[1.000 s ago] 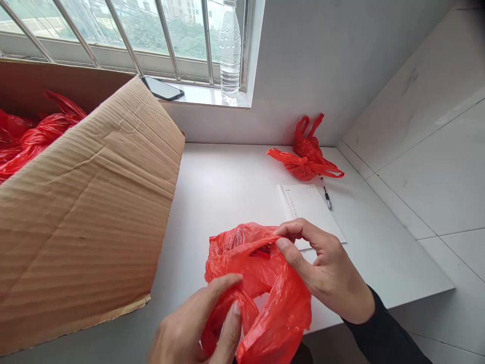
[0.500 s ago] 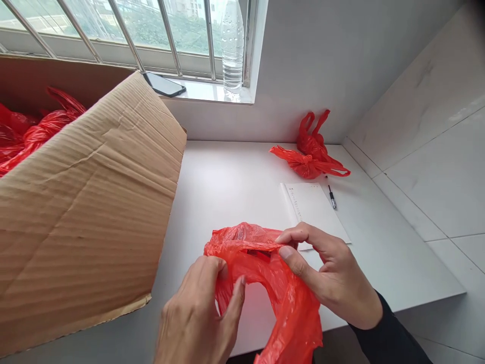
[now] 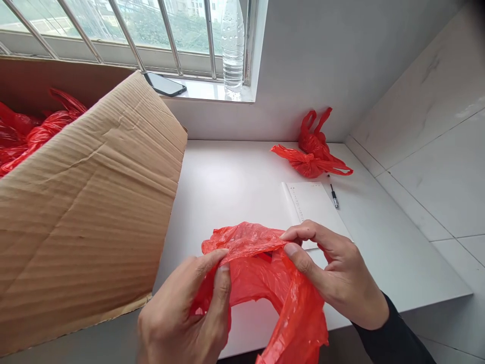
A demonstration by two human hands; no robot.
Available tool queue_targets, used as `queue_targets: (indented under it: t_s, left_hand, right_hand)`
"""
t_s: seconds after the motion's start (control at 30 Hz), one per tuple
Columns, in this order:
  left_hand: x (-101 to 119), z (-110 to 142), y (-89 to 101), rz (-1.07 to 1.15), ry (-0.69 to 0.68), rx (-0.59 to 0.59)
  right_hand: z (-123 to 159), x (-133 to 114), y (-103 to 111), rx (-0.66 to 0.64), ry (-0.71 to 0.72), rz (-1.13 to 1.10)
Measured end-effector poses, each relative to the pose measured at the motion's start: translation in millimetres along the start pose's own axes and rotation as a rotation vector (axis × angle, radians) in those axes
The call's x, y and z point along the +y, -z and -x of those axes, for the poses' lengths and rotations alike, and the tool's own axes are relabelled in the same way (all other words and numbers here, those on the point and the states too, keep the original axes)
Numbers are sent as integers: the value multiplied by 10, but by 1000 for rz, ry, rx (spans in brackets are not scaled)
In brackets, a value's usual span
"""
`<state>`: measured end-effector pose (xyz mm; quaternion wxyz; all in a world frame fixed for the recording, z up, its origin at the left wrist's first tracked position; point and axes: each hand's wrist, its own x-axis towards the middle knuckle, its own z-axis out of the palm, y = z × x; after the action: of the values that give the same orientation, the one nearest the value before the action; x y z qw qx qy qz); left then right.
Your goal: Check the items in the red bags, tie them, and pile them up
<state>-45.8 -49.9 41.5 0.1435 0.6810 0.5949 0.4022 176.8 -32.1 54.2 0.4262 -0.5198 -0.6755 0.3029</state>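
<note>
The left hand (image 3: 182,308) is pinching the rim of a thin, translucent red plastic bag (image 3: 250,277), and the right hand (image 3: 337,273) is gripping it farther right, above the near part of the smooth white desk (image 3: 220,187). They are apparently spreading its mouth; the next move is probably calling for a light, even pull. A large brown cardboard box (image 3: 91,212) is crowding the left; a white paper notebook (image 3: 314,202) is lying just beyond the right hand.
</note>
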Motion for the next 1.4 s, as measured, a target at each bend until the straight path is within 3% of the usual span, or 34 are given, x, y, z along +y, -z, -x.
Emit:
queue_targets:
  t_s: [0.17, 0.67, 1.4]
  left_hand:
    - [93, -86, 26, -9, -79, 72]
    - [139, -115, 78, -59, -8, 76]
    - [113, -99, 115, -26, -35, 1]
  right_hand:
    - [-1, 17, 6, 5, 0, -2]
    - [-1, 12, 8, 15, 16, 1]
    - [8, 4, 13, 8, -3, 5]
